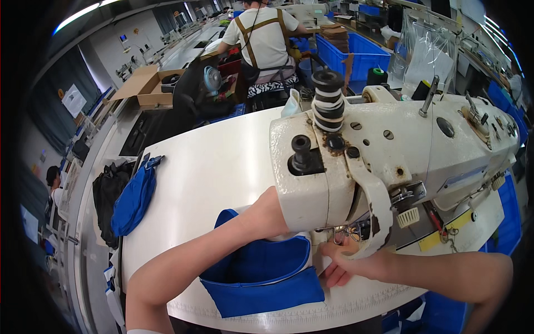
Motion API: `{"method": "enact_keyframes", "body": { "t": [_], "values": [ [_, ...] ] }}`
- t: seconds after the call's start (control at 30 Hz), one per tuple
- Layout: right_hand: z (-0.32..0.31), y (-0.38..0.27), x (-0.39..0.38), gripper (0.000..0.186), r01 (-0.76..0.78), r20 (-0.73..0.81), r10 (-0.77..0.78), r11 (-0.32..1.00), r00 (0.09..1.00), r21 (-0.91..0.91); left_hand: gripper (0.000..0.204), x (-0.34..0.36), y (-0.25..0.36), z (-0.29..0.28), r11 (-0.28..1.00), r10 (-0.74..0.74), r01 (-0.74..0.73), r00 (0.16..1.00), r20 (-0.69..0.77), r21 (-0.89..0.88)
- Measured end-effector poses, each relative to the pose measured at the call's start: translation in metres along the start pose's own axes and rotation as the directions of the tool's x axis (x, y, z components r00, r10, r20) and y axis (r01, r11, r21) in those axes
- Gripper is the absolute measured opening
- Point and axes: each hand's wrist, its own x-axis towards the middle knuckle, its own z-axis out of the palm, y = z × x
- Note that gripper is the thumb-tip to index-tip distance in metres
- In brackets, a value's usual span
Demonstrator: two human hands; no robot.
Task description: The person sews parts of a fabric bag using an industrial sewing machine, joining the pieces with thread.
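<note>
In sewing workshop, on white table [211, 147], beside industrial sewing machine [406, 142]: blue open-topped fabric piece [267, 292], passing under left forearm [194, 256]. Left hand [267, 214] partly behind machine, unable to tell grip; right hand [347, 261] below machine, fingers curled, hold likewise unclear.

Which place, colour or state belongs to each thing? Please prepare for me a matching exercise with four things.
Things:
1. Sewing machine
2. Looped fabric
3. Right hand
4. Cardboard box

Descriptions:
A. Brown, open, in the upper left
B. Beneath the machine's head, fingers pointing left
C. White, with worn, chipped paint
D. Blue, in the lower middle

Pairs: 1-C, 2-D, 3-B, 4-A
</note>
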Motion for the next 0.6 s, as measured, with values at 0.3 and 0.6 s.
{"method": "enact_keyframes", "body": {
  "t": [0.3,0.6],
  "values": [
    [-0.007,-0.006,0.003,0.032,-0.023,0.029,0.033,0.956,0.999,-0.291,0.027,-0.047,0.117,-0.003,0.798,0.495,-0.485,0.866,0.070,0.357],
    [-0.005,-0.005,-0.001,0.036,-0.064,0.000,0.067,0.956,0.998,-0.285,0.030,-0.062,0.062,0.044,0.637,-0.084,0.012,0.995,0.053,0.771]
  ]
}}
